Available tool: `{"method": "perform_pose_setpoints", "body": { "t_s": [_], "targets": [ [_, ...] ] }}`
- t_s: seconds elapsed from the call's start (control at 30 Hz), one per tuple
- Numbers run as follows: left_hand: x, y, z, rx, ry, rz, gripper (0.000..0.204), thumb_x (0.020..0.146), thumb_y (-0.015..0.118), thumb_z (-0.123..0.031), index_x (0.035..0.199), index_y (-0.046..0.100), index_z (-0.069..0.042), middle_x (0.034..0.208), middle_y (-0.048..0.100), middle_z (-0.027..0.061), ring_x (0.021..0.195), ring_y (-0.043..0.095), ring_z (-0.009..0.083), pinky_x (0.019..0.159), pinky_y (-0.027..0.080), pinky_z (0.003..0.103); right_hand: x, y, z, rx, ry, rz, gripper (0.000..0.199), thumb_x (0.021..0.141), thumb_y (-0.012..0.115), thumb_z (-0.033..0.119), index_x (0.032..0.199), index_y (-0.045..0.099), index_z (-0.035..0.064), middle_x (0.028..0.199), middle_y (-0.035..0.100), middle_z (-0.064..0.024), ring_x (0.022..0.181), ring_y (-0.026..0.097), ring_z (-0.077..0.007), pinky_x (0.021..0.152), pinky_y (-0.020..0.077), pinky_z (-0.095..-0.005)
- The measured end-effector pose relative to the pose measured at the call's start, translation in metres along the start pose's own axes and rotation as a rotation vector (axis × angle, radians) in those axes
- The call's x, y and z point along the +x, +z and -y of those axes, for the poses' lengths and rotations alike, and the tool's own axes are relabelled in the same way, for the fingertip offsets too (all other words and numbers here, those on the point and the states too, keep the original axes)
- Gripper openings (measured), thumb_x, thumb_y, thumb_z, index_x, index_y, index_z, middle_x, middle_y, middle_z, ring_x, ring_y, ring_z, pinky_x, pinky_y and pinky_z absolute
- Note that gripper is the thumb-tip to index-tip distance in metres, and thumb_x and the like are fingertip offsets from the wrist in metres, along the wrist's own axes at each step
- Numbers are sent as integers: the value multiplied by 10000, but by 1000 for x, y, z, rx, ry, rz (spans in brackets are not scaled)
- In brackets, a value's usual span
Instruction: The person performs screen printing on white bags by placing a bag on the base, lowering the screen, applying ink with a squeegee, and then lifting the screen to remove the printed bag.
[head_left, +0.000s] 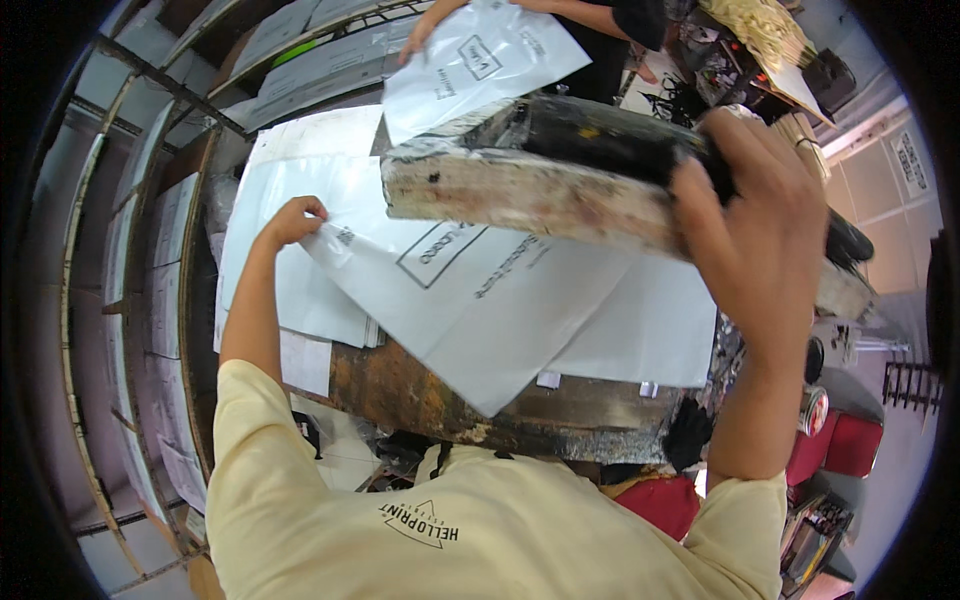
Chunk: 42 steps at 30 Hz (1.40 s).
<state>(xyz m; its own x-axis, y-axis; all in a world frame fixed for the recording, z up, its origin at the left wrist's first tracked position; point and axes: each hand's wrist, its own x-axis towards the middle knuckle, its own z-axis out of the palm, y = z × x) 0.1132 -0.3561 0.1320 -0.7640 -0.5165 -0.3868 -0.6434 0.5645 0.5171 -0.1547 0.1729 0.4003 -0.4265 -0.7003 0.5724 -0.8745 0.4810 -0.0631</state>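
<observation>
My left hand point(295, 220) pinches one corner of a white plastic bag point(500, 325) with black printing, which slants across the table. My right hand point(765, 215) grips a stained wooden screen-printing frame point(520, 195), raised and tilted above the bag. Along the frame lies a long black bar point(610, 135), blurred, perhaps a squeegee; my right fingers reach over it. The frame hides part of the bag's far side. Beneath the bag, white sheets or bags point(330, 310) lie stacked at the left, with another white sheet point(645, 340) at the right.
Across the table, a co-worker's hand point(425, 30) holds another printed white bag point(430, 100). The worn wooden table point(400, 390) has a black glove point(687, 430) at its near right edge. Racks point(130, 260) line the left. A red chair point(855, 445) and tin point(813, 410) are at right.
</observation>
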Motion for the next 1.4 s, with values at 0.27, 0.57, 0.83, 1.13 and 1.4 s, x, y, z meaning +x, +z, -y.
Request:
{"method": "perform_pose_setpoints", "body": {
  "t_s": [0.27, 0.57, 0.83, 1.13, 1.4],
  "targets": [
    [58, 51, -7, 738, -187, -350, 445, 1015, 580, -167, 1442, 556, -45, 1463, 561, 197, 1361, 516, 337, 1164, 398, 447, 21, -1, -18, 62, 79, 51, 468, 946, 616, 375, 1168, 672, -33, 931, 690, -183, 851, 642, -286, 816, 486, -398],
    [-195, 410, -280, 218, 744, 53, 1236, 815, 632, -821, 1636, 275, 30, 1722, 240, 211, 1603, 187, 403, 1304, 77, 605, 21, -6, 9, 106, 239, 137, 397, 917, 602, 328, 759, 653, -34, 634, 603, -83, 590, 579, -199, 646, 494, -397],
    [-207, 448, -270, 312, 794, -88, 1308, 753, 597, -903, 1639, 298, 11, 1730, 234, 176, 1618, 143, 369, 1300, 79, 615, -44, 11, 10, 42, -32, -134, 433, 884, 644, 415, 792, 687, -6, 754, 659, -164, 793, 639, -339, 831, 464, -464],
    [-219, 410, -289, 232, 664, -150, 1233, 759, 717, -807, 1625, 333, -17, 1708, 284, 192, 1595, 229, 381, 1291, 187, 584, -45, 7, 20, 1, -46, -225, 369, 871, 616, 326, 802, 686, -29, 722, 670, -167, 713, 654, -299, 763, 500, -442],
    [-239, 223, -233, -731, 168, -183, 1127, 759, 954, -226, 1616, 269, 35, 1342, 677, 206, 1063, 730, 310, 923, 606, 393, -173, 66, 14, 21, -172, 577, 395, 959, 682, 441, 1141, 679, 91, 1053, 658, -131, 1025, 624, -330, 853, 452, -493]
  ]
}}
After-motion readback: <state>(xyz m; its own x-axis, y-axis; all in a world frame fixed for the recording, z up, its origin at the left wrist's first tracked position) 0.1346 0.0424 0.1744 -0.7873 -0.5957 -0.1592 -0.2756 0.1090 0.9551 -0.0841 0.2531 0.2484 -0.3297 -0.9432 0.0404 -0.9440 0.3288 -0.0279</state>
